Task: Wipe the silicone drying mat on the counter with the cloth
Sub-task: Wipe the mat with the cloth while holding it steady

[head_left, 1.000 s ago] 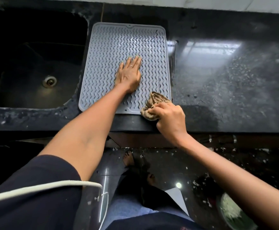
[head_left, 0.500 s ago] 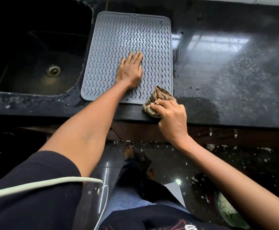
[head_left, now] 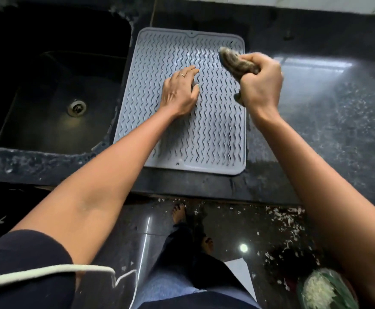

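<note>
A grey silicone drying mat (head_left: 213,139) with wavy ridges lies flat on the black counter (head_left: 329,121), just right of the sink. My left hand (head_left: 180,92) rests on the mat's middle, fingers partly curled, holding nothing. My right hand (head_left: 260,83) is over the mat's right edge, fist closed around a bunched brown-grey cloth (head_left: 233,61). The cloth sticks out from the fist toward the mat's far right corner; I cannot tell whether it touches the mat.
A dark sink (head_left: 55,85) with a metal drain (head_left: 77,107) sits left of the mat. The counter's front edge runs below the mat. On the floor are my feet, white scraps and a round green-and-white object (head_left: 324,288) at lower right.
My right hand has carried the cloth from the mat's near right corner up to its far right corner. My left hand's fingers have curled on the mat.
</note>
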